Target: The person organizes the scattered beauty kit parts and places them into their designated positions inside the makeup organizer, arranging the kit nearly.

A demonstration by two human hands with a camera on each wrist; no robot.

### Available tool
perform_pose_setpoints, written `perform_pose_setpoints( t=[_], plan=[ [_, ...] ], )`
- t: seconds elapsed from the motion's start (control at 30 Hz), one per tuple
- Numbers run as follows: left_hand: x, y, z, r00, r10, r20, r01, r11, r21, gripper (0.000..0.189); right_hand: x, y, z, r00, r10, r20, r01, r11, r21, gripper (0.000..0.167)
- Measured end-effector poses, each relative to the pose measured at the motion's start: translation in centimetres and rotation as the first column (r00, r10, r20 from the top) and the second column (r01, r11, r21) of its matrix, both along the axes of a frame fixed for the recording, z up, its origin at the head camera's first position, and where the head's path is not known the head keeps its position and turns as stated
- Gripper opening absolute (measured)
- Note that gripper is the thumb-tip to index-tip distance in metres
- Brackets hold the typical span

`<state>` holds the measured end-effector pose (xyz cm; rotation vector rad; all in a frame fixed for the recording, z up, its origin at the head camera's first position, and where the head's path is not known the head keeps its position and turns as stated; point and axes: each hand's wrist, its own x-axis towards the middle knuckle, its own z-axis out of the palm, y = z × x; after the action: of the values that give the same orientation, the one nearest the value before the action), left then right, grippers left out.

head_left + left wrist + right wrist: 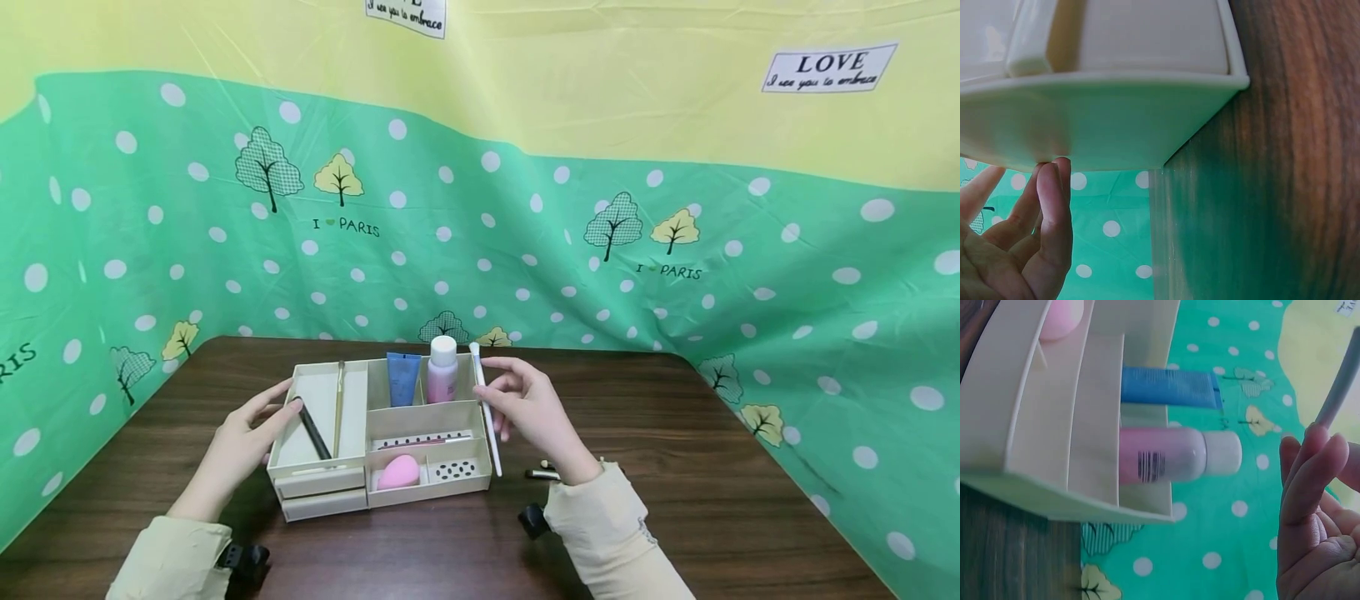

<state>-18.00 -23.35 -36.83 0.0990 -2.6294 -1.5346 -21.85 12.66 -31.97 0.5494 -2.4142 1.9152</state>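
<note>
A cream makeup organizer (322,483) stands on the table. My left hand (243,437) holds its left wall, thumb over the rim; in the left wrist view, fingertips (1050,172) touch the wall's far edge. The upper end of a black pencil (312,429) lies right at that thumb. My right hand (534,408) pinches a slim white brush (489,417) between thumb and forefinger, upright beside the organizer's right wall. Inside the organizer are a gold stick (339,408), a blue tube (403,379), a pink bottle with white cap (442,372), a thin pink-handled tool (431,442) and a pink sponge (399,472).
A small dark-and-silver brush (542,474) lies on the dark wooden table (420,550) by my right wrist, partly hidden by it. Behind the table hangs a green and yellow printed curtain (450,208).
</note>
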Motion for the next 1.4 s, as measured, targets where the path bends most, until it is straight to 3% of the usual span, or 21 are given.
perform_pose_setpoints(
  t=[0.37,0.67,1.17,1.4],
  plan=[
    [0.0,0.0,0.1,1.0,0.001,0.001,-0.001,1.0,-0.006,0.067,-0.1,-2.8,0.0,0.998,0.067,0.0,-0.067,0.998,0.011,0.024],
    [0.1,0.0,0.1,1.0,0.005,0.0,-0.005,1.0,0.002,0.067,-0.4,-5.9,-0.2,0.989,0.145,0.001,-0.145,0.989,0.033,0.021],
    [0.0,0.0,0.1,1.0,0.01,0.006,-0.01,1.0,0.006,0.067,-1.2,-11.0,-0.2,0.981,0.171,0.087,-0.174,0.985,0.021,0.021],
    [0.0,0.0,0.0,1.0,0.008,0.014,-0.008,1.0,0.022,0.068,-1.6,-13.1,-0.1,0.987,0.138,0.083,-0.144,0.988,0.062,0.017]
  ],
)
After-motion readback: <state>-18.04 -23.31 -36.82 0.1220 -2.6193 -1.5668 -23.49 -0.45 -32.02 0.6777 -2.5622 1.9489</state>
